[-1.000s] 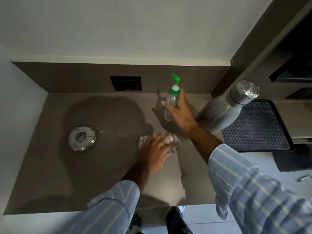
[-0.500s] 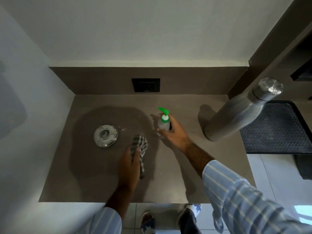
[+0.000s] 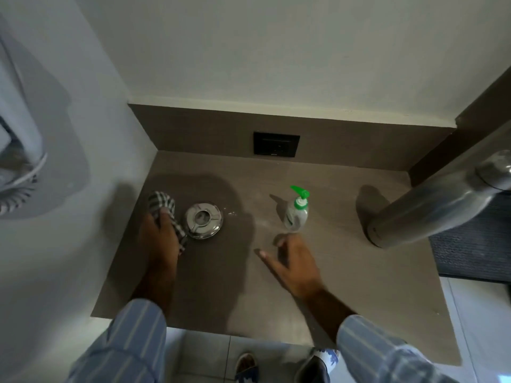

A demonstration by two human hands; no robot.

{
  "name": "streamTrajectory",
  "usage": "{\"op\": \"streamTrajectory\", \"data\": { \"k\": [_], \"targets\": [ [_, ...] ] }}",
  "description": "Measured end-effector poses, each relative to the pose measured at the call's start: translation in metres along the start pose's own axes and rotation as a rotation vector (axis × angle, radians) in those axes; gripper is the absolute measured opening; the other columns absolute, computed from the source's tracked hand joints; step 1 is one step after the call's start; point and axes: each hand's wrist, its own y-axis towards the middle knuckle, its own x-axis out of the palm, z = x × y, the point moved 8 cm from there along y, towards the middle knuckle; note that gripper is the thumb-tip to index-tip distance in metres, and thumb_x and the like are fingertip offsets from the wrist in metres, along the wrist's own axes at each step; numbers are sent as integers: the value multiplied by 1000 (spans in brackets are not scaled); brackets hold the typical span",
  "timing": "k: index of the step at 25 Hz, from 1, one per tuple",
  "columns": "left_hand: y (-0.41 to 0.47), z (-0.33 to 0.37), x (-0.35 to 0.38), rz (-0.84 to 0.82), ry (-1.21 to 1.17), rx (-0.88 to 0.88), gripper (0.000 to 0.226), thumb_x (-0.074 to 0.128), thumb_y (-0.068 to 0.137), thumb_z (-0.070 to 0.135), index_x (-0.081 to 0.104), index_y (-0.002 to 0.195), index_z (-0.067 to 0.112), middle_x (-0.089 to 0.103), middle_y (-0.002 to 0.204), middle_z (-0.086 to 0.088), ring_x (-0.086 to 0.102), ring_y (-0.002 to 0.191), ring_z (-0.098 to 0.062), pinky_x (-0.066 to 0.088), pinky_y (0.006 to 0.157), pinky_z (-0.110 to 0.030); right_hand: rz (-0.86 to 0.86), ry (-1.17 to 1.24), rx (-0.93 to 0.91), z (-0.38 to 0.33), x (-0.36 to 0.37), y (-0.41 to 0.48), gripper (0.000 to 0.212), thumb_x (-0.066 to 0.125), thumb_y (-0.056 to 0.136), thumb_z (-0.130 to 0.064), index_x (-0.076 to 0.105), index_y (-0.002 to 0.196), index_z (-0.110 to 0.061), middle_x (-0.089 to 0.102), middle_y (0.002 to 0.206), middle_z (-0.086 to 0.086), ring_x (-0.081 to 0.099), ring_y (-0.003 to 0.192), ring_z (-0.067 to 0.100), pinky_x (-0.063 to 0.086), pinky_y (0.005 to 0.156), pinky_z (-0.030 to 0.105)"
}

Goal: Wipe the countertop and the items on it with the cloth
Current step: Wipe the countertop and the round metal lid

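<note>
Cloth [image 3: 163, 214] pressed under our left hand [image 3: 160, 241] could knock the steel lid [image 3: 204, 220]; right hand [image 3: 293, 261] spread, holding nothing.

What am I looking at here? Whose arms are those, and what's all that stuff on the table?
No machine here: a person wears a camera on their head, so you look down at their own arms. The left hand presses a checked cloth onto the brown countertop, right beside a round shiny metal lid. The right hand is open and holds nothing; it sits just in front of a small bottle with a green pump. A tall steel bottle stands at the right. It only looks tilted because of the wide lens.
</note>
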Motion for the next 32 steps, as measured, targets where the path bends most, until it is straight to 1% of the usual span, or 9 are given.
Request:
{"op": "streamTrajectory", "data": {
  "k": [3,7,14,20,22,24,28,30,32],
  "targets": [
    [30,1,34,-192,263,47,49,44,105,40,55,136,4,63,134,-26,61,121,-42,48,96,-43,-61,323,59,-56,54,39,27,64,98,-42,67,109,-18,71,97,1,66,86,18,52,78,33],
    [36,-9,75,-499,-13,-35,56,50,99,46,51,144,13,59,144,-19,59,129,-37,45,112,-54,-82,557,307,-95,101,76,36,54,103,-38,68,119,-9,73,103,5,68,101,26,57,88,36],
    [-7,19,60,-421,-180,83,44,51,86,56,70,117,30,77,117,2,72,112,-21,55,102,-49,-265,1623,510,-133,141,41,63,43,103,-57,64,142,-12,68,140,17,63,133,32,48,114,45],
    [-83,79,51,-578,-56,598,42,50,99,38,60,137,23,67,139,-2,62,129,-16,44,113,-33,-231,1758,533,-135,117,55,43,43,105,-47,72,126,-24,73,114,-6,72,102,7,55,93,28],
    [-75,61,35,-454,-16,545,39,51,102,29,61,136,15,68,136,-8,64,126,-23,47,110,-38,-227,1795,552,-137,113,51,52,43,104,-52,79,113,-16,77,102,5,75,96,18,56,92,33],
    [-52,43,28,-346,71,308,33,51,104,27,64,131,12,70,130,-13,65,121,-30,50,105,-43,-275,1753,591,-145,121,39,64,40,104,-55,67,137,-7,72,125,16,67,120,29,53,105,39],
    [-46,38,59,-557,-169,214,30,55,99,37,68,122,23,76,107,5,72,97,-12,56,88,-29,-251,1724,600,-148,100,44,72,48,100,-59,56,148,-5,56,151,22,50,145,37,36,124,49],
    [-38,19,54,-536,-97,257,40,52,98,44,67,121,15,76,89,2,74,77,-21,61,72,-36,-167,1731,600,-138,70,64,62,52,99,-56,69,126,-4,72,119,18,71,116,33,53,105,46],
    [-9,-13,27,-249,196,306,42,47,99,38,67,118,6,73,99,-19,70,87,-40,58,79,-51,-52,1670,605,-132,43,74,50,54,98,-53,68,113,-7,66,93,12,67,81,25,54,79,39]
  ]
}}
